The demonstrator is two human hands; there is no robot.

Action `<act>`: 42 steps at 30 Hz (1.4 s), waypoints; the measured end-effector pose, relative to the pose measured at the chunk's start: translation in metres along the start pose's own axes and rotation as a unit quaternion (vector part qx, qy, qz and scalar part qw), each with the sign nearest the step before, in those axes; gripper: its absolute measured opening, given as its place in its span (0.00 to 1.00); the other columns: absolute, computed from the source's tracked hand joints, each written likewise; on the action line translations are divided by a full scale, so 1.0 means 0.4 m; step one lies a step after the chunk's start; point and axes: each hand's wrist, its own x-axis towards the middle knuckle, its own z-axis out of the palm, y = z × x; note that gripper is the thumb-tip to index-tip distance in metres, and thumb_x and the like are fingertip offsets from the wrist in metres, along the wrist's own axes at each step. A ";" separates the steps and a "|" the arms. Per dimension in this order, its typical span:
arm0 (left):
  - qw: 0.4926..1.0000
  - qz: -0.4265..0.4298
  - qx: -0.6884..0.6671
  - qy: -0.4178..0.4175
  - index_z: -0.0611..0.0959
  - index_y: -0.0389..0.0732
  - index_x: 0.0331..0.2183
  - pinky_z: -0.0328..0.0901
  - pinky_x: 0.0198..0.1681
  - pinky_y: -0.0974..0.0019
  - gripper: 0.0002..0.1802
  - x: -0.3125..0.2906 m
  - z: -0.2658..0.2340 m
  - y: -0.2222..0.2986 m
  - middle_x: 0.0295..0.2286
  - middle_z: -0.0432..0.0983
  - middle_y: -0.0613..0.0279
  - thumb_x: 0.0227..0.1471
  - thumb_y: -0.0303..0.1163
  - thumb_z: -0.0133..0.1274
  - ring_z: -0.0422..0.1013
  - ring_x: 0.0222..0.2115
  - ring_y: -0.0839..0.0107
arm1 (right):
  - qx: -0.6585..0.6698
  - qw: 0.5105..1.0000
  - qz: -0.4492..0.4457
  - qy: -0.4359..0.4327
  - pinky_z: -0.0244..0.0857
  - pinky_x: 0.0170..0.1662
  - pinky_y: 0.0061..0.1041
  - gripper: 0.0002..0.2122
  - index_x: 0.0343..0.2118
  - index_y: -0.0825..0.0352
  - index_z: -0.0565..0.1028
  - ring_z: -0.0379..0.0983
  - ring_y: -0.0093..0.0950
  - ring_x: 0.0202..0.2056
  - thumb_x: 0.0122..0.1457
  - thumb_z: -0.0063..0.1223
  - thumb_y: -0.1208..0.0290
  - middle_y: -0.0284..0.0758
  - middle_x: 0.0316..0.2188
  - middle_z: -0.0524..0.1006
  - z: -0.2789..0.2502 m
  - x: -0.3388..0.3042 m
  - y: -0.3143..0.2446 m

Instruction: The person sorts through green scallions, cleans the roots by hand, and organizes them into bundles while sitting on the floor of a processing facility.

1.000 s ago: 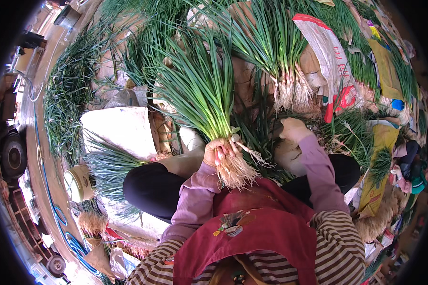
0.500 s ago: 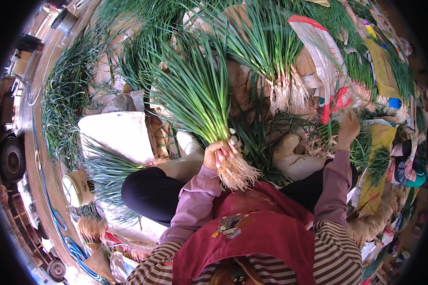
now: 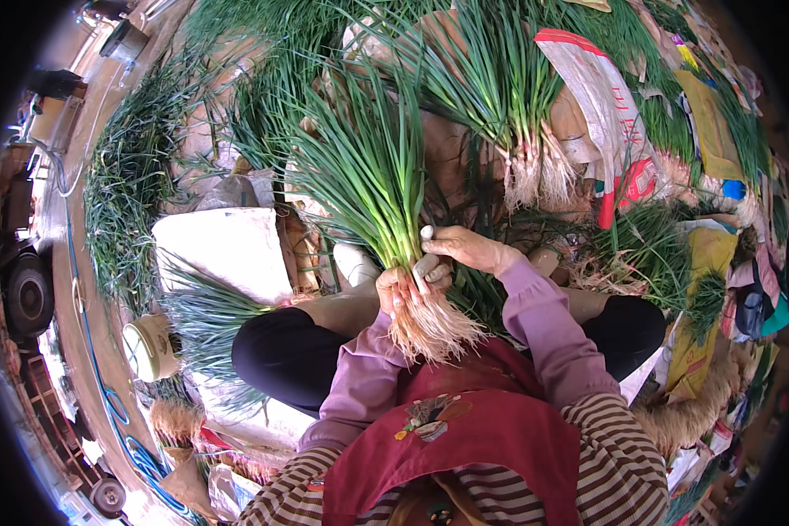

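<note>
A bunch of green onions (image 3: 393,206) stands in front of my lap, leaves fanned away from me and pale roots (image 3: 434,329) hanging toward my apron. My left hand (image 3: 393,287) is closed around the white stalks just above the roots. From the right, my right hand (image 3: 469,250) reaches across to the same stalks, its fingers bent against them. A small white tip (image 3: 427,233) shows beside the right fingers; whether it is a covered fingertip or an onion bulb, I cannot tell. The stalks partly hide the fingers of both hands.
Another bunch of green onions (image 3: 535,114) lies ahead, beside a white and red sack (image 3: 592,96). Loose onions (image 3: 627,254) are heaped on the right. To my left are a white cushion-like block (image 3: 223,254), more onions (image 3: 206,302), a pale bucket (image 3: 147,346) and a blue hose (image 3: 92,333).
My right hand has come in from the right, near the loose onions, to the held bunch. My left hand keeps its hold, and the bunch stands slightly more upright.
</note>
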 end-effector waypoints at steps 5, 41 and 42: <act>0.997 -0.012 0.015 0.076 0.72 0.37 0.43 0.55 0.30 0.71 0.23 -0.012 0.025 -0.007 0.21 0.64 0.65 0.40 0.28 0.44 0.58 0.23 0.72 | -0.295 0.949 -0.096 0.052 0.65 0.36 0.25 0.09 0.32 0.70 0.75 0.72 0.28 0.29 0.55 0.48 0.69 0.40 0.27 0.77 0.012 -0.001 -0.007; 0.962 0.040 0.139 0.232 0.69 0.33 0.40 0.67 0.41 0.58 0.22 0.025 0.048 0.070 0.29 0.70 0.54 0.39 0.26 0.51 0.69 0.33 0.61 | -0.519 0.718 0.201 0.418 0.67 0.37 0.38 0.12 0.37 0.65 0.75 0.74 0.42 0.31 0.51 0.49 0.66 0.46 0.30 0.76 -0.303 0.042 -0.048; 0.959 0.082 0.109 0.246 0.72 0.31 0.37 0.65 0.43 0.55 0.18 0.028 0.025 0.057 0.27 0.71 0.51 0.40 0.27 0.50 0.70 0.32 0.58 | -0.549 0.697 0.289 0.359 0.68 0.36 0.39 0.11 0.35 0.65 0.76 0.74 0.42 0.31 0.52 0.48 0.66 0.45 0.29 0.77 -0.326 0.069 -0.069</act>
